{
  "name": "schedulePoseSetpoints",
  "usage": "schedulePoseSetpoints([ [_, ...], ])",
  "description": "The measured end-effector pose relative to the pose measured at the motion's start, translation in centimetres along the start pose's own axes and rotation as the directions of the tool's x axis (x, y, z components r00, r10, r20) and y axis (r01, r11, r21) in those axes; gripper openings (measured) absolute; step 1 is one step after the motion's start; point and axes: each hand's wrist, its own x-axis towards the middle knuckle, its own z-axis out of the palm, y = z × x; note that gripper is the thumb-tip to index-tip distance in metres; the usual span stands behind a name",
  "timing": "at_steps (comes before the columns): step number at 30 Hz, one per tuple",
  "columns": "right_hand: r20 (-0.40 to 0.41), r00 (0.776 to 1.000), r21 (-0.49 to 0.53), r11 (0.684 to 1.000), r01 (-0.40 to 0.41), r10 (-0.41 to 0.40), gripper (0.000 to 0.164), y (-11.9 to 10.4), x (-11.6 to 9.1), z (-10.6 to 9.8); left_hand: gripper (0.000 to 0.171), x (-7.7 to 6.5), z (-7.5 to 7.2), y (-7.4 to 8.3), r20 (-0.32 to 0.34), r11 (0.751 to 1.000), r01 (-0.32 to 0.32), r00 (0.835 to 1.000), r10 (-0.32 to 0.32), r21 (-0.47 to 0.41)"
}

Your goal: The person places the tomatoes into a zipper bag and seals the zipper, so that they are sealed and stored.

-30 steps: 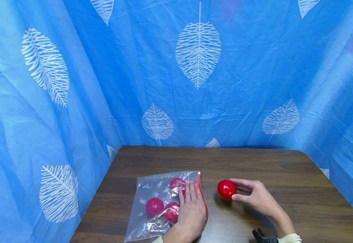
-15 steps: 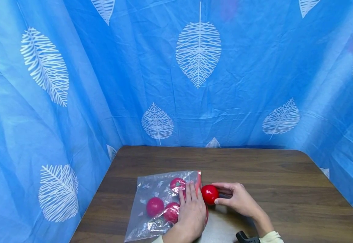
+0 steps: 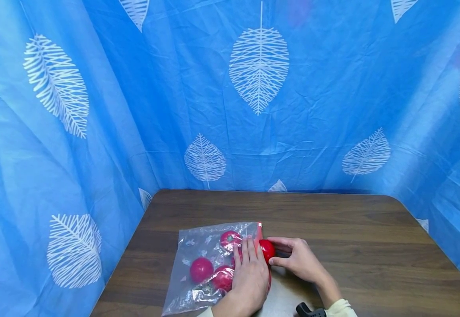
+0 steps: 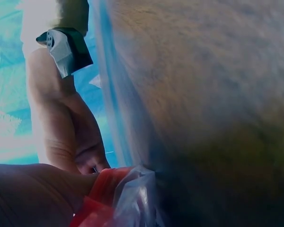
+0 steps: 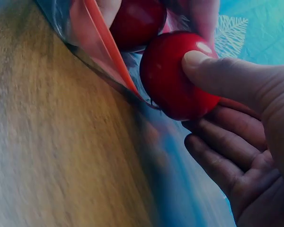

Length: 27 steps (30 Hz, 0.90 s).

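In the head view a clear zip bag (image 3: 190, 246) with a red zip edge lies on the table, holding several red tomatoes (image 3: 201, 270). Straight fingers of my left hand (image 3: 251, 275) rest on the bag by its mouth; the thumb is hidden there. My right hand (image 3: 299, 259) grips a glossy red tomato (image 3: 267, 251) at that mouth, thumb on one side and fingers on the other. Seen from the right wrist, this tomato (image 5: 175, 78) is at the red zip edge (image 5: 111, 47), against another tomato (image 5: 139, 21) inside. The left wrist view shows the zip edge (image 4: 106, 187) beside my left hand.
The dark wooden table (image 3: 352, 229) has rounded far corners. Behind it and along both sides hangs a blue curtain (image 3: 313, 110) with white leaf prints. A black strap mount (image 3: 309, 310) is on my right wrist, below a pale sleeve.
My right hand has brought the tomato leftward across the table, from beside the bag to its red-edged mouth. The left hand has stayed on the bag.
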Motion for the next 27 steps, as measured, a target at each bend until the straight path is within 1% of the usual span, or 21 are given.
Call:
schedulePoseSetpoints([
  [2,-0.006,1.000,-0.015,1.000,0.009,-0.009,0.059,-0.1,0.1,0.3,0.108,0.0,0.1,0.0,0.014,1.000,0.000,1.000,0.000,-0.011],
  [6,-0.024,1.000,-0.044,0.999,-0.011,0.010,0.057,-0.3,0.4,1.1,0.113,0.0,0.1,0.0,0.029,1.000,0.002,1.000,-0.002,-0.021],
  [14,-0.092,0.994,-0.072,0.996,-0.061,0.054,0.052,-0.7,0.8,2.4,0.112,-0.2,0.3,-0.3,-0.002,0.999,-0.017,1.000,0.017,0.034],
  [17,-0.112,0.992,-0.091,0.993,-0.069,0.059,0.052,-0.9,1.0,2.8,0.114,-0.3,0.2,-0.4,-0.001,0.999,-0.017,1.000,0.017,0.028],
  [21,-0.112,0.993,-0.124,0.991,-0.050,0.036,0.051,-1.0,1.3,3.3,0.109,-0.5,0.3,-0.4,-0.009,0.999,-0.024,1.000,0.025,0.035],
  [24,-0.092,0.996,-0.128,0.991,-0.033,0.021,0.051,-1.0,1.3,3.3,0.106,-0.6,0.3,-0.4,-0.019,0.999,-0.025,0.999,0.026,0.036],
  [26,-0.084,0.996,-0.116,0.992,-0.039,0.029,0.050,-1.1,1.1,3.1,0.107,-0.6,0.3,-0.4,-0.005,1.000,-0.022,1.000,0.022,0.019],
  [27,-0.082,0.996,-0.106,0.994,-0.042,0.033,0.050,-1.1,1.0,2.9,0.104,-0.6,0.3,-0.4,0.001,1.000,-0.025,1.000,0.025,0.015],
])
